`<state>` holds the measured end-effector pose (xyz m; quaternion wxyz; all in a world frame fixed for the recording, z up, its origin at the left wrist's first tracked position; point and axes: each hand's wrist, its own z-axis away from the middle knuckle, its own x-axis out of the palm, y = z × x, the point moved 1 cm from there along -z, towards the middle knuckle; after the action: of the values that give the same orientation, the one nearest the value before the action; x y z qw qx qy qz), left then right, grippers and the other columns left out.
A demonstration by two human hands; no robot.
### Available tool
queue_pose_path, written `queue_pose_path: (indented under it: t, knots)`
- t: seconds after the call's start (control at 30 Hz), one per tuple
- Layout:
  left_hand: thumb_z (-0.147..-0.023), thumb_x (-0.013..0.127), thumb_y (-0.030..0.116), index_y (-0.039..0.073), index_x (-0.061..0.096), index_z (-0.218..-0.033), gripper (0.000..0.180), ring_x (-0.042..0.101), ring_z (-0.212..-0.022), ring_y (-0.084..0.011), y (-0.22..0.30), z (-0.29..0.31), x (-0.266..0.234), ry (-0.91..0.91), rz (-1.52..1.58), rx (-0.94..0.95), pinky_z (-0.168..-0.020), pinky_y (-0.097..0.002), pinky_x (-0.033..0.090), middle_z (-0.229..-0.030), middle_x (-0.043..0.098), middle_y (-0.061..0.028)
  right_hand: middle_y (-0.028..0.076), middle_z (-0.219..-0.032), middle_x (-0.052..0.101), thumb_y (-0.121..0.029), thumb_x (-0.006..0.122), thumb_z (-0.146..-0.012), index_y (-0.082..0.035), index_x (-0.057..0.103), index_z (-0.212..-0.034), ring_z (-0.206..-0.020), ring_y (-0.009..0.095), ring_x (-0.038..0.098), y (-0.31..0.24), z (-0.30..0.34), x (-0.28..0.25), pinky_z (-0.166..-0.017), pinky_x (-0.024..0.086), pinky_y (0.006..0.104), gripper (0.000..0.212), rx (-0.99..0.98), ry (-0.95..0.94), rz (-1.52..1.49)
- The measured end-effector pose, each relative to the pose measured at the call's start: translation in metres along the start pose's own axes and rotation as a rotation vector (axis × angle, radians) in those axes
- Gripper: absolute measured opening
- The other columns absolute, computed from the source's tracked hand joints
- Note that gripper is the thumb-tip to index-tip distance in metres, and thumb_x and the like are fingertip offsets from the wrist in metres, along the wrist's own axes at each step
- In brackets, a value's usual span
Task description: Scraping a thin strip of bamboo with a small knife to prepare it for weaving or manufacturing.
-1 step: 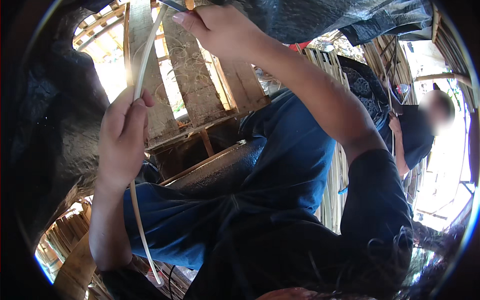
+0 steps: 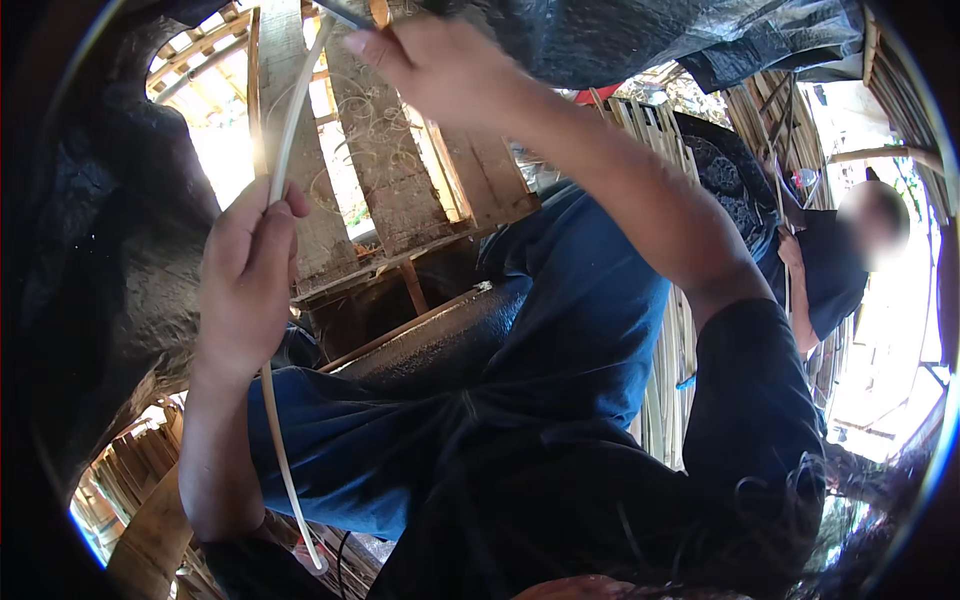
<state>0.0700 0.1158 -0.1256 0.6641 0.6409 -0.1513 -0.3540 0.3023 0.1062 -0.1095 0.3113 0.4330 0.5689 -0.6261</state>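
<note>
Our left hand (image 2: 245,275) closed round pale strip (image 2: 295,98), maybe to keep it steady. Strip runs up through hand, low end hanging past our blue trousers (image 2: 345,455). Our right hand (image 2: 440,70), blurry, curled on grey blade (image 2: 347,13) by strip's top, thumb along it, maybe for firm grip.

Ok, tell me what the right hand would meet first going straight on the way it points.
Heading left in the picture, the right hand would probably meet the pale strip first. The grey blade by it seems to reach that strip, though depth is unclear.
</note>
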Motion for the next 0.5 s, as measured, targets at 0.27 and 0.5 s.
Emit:
queue_pose_path:
  t: [0.27,0.5]
  knots:
    - [-0.096,0.041,0.008,0.002,0.055,-0.094,0.015,0.037,-0.053,-0.0050,0.005,-0.003,-0.002,0.026,-0.142,0.040,-0.050,-0.0248,0.031,-0.060,0.040,0.0020,0.021,-0.073,0.065,-0.047,0.039,-0.099,-0.001,0.063,-0.085,-0.073,0.035,0.068,0.001,-0.004,-0.011,-0.073,0.054,0.0458,0.053,0.012,-0.104,-0.069]
    - [-0.094,0.045,0.006,0.001,0.052,-0.092,0.009,0.049,-0.057,-0.0190,-0.007,-0.004,-0.002,0.022,-0.213,0.175,-0.055,-0.0339,0.039,-0.066,0.050,-0.0126,0.020,-0.069,0.060,-0.048,0.033,-0.101,-0.001,0.060,-0.087,-0.073,0.034,0.065,-0.003,0.007,0.009,-0.069,0.050,0.0434,0.056,0.020,-0.210,-0.110]
